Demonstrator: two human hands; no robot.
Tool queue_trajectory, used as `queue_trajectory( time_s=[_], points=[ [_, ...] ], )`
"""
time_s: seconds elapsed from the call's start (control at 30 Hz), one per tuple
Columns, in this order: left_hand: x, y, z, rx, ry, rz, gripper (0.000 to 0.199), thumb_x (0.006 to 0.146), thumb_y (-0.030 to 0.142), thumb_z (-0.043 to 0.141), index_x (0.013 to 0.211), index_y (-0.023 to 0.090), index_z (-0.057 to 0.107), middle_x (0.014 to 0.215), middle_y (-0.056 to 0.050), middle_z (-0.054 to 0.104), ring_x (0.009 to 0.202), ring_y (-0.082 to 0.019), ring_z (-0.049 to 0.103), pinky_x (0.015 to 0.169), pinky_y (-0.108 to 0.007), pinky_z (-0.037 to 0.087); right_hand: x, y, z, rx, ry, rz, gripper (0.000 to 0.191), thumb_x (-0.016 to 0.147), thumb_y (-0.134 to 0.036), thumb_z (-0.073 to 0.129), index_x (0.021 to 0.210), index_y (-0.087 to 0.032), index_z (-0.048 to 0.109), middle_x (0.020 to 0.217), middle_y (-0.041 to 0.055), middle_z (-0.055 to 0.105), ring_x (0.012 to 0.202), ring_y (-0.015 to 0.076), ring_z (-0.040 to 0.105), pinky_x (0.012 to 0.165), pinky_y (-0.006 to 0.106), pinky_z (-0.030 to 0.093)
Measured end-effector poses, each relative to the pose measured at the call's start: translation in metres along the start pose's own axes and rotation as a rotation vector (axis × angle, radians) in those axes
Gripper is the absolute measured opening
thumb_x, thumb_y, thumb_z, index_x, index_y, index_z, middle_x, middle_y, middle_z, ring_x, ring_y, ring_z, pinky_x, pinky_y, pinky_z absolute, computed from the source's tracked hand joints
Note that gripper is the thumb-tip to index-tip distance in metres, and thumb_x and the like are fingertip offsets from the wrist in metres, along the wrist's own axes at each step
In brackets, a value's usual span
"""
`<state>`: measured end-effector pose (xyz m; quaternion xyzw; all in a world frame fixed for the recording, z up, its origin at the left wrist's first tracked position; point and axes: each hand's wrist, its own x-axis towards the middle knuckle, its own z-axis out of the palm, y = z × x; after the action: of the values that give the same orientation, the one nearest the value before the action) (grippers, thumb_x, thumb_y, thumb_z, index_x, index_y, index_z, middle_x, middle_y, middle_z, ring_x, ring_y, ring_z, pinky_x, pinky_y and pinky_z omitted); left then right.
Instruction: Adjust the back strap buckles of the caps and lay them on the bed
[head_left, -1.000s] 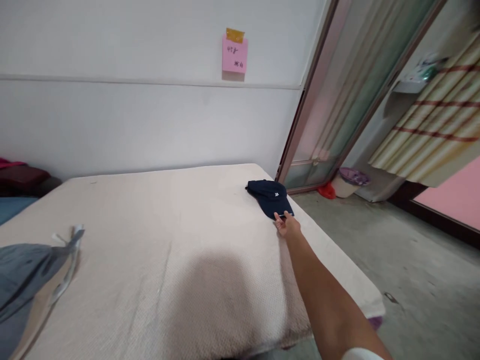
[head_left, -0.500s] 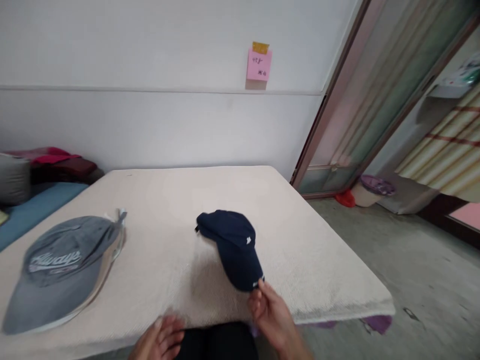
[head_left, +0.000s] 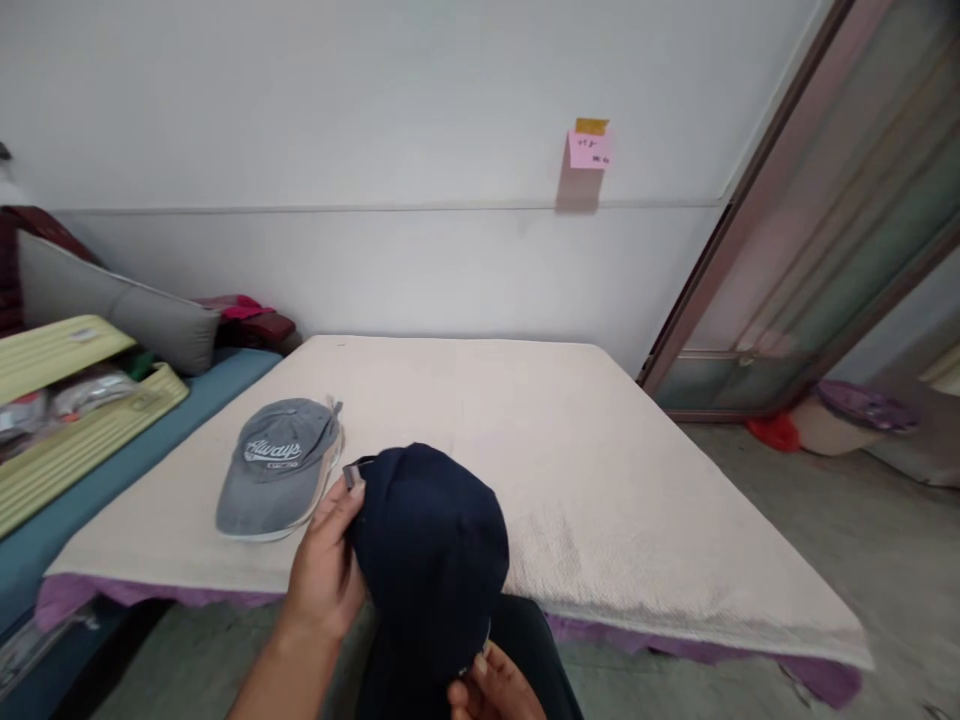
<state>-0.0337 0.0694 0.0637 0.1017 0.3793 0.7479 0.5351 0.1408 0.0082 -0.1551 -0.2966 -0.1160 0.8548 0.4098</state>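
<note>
A dark navy baseball cap [head_left: 431,540] is held over my lap, its crown facing up and away from me. My left hand [head_left: 330,555] grips it at the back, by the strap end on its left side. With thumb and fingers my right hand [head_left: 495,685] pinches the edge of the brim at the bottom of the view. On the cream cover, left of the navy cap, rests a grey cap [head_left: 277,460] with white "Always" lettering. A lighter cap edge shows beneath that grey one.
The cream-covered surface [head_left: 660,530] has a purple cloth along its front edge. At left, a grey cushion [head_left: 127,310] and a yellow-green box [head_left: 90,430] with packets lie on blue fabric. A pink note [head_left: 590,152] is on the wall; a bin [head_left: 840,420] stands at right.
The navy cap has come off the bed side toward my lap. My left hand, empty before, now holds its back. The view has shifted left and the grey cap appears farther off.
</note>
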Motion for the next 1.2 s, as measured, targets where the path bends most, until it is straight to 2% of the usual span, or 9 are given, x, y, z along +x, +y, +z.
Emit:
queue_trajectory(
  time_s=[0.1, 0.23, 0.43, 0.57, 0.7, 0.8, 0.97, 1.1, 1.2],
  points=[
    [-0.030, 0.003, 0.006, 0.253, -0.240, 0.009, 0.017, 0.075, 0.021, 0.072, 0.091, 0.019, 0.069, 0.086, -0.002, 0.075, 0.073, -0.016, 0.069, 0.068, -0.021, 0.053, 0.001, 0.000, 0.019, -0.086, 0.101, -0.027, 0.039, 0.055, -0.034, 0.088, 0.079, -0.016, 0.063, 0.069, 0.0002, 0.066, 0.064, 0.0162, 0.069, 0.055, 0.022, 0.049],
    [-0.055, -0.001, 0.002, 0.586, -0.424, -0.125, 0.029, 0.082, 0.031, 0.064, 0.110, 0.021, 0.066, 0.102, -0.005, 0.072, 0.087, -0.021, 0.067, 0.078, -0.028, 0.052, -0.016, -0.018, 0.025, -0.251, 0.146, -0.111, 0.038, 0.056, -0.037, 0.085, 0.079, -0.015, 0.064, 0.067, 0.0015, 0.065, 0.055, 0.0149, 0.064, 0.047, 0.021, 0.045],
    [-0.074, -0.017, -0.018, 0.766, -0.601, -0.257, 0.055, 0.079, 0.012, 0.056, 0.132, 0.027, 0.055, 0.125, -0.005, 0.063, 0.114, -0.027, 0.056, 0.096, -0.034, 0.043, -0.080, -0.084, 0.042, -0.303, 0.415, -0.673, 0.024, 0.071, -0.034, 0.076, 0.084, -0.018, 0.065, 0.068, 0.0007, 0.063, 0.053, 0.0093, 0.053, 0.049, 0.019, 0.042],
    [-0.090, -0.025, -0.020, 0.776, -0.654, -0.388, 0.057, 0.076, 0.011, 0.057, 0.131, 0.026, 0.056, 0.116, -0.006, 0.067, 0.105, -0.027, 0.060, 0.092, -0.035, 0.045, -0.122, -0.106, 0.078, -0.630, 0.293, -0.983, 0.007, 0.086, -0.024, 0.060, 0.090, -0.021, 0.065, 0.074, 0.0018, 0.061, 0.063, 0.0125, 0.055, 0.060, 0.024, 0.046],
    [-0.104, -0.029, -0.015, 0.816, -0.745, -0.380, 0.044, 0.083, 0.023, 0.059, 0.127, 0.025, 0.060, 0.108, -0.006, 0.069, 0.103, -0.026, 0.060, 0.095, -0.036, 0.042, -0.142, -0.103, 0.107, -1.051, 0.082, -1.209, 0.025, 0.087, -0.007, 0.050, 0.102, -0.022, 0.062, 0.088, 0.0057, 0.062, 0.084, 0.0183, 0.059, 0.073, 0.031, 0.048],
    [-0.109, -0.032, -0.013, 0.892, -0.775, -0.330, 0.035, 0.089, 0.031, 0.054, 0.123, 0.026, 0.061, 0.107, -0.005, 0.068, 0.104, -0.023, 0.057, 0.097, -0.033, 0.040, -0.145, -0.100, 0.114, -1.222, -0.010, -1.246, 0.035, 0.085, -0.002, 0.048, 0.112, -0.022, 0.058, 0.098, 0.0085, 0.061, 0.092, 0.0209, 0.058, 0.077, 0.035, 0.049],
    [-0.112, -0.041, -0.012, 1.075, -0.774, -0.142, 0.022, 0.089, 0.032, 0.053, 0.104, 0.023, 0.067, 0.088, -0.002, 0.065, 0.080, -0.019, 0.055, 0.074, -0.025, 0.043, -0.144, -0.095, 0.110, -1.443, -0.012, -1.191, 0.041, 0.082, -0.006, 0.054, 0.120, -0.020, 0.052, 0.105, 0.0104, 0.059, 0.095, 0.0221, 0.056, 0.080, 0.038, 0.050],
    [-0.114, -0.046, -0.015, 1.121, -0.775, -0.107, 0.013, 0.085, 0.030, 0.059, 0.080, 0.021, 0.067, 0.070, 0.001, 0.059, 0.072, -0.018, 0.051, 0.063, -0.023, 0.040, -0.146, -0.093, 0.104, -1.479, 0.049, -1.194, 0.036, 0.083, -0.006, 0.054, 0.116, -0.019, 0.055, 0.099, 0.0095, 0.057, 0.089, 0.0200, 0.055, 0.075, 0.035, 0.050],
    [-0.116, -0.049, -0.020, 1.101, -0.775, -0.114, 0.013, 0.082, 0.031, 0.062, 0.073, 0.022, 0.067, 0.065, 0.001, 0.058, 0.066, -0.017, 0.048, 0.058, -0.023, 0.037, -0.148, -0.094, 0.103, -1.473, 0.020, -1.203, 0.028, 0.084, -0.005, 0.051, 0.108, -0.018, 0.059, 0.095, 0.0088, 0.058, 0.086, 0.0193, 0.055, 0.074, 0.034, 0.048]
  ],
)
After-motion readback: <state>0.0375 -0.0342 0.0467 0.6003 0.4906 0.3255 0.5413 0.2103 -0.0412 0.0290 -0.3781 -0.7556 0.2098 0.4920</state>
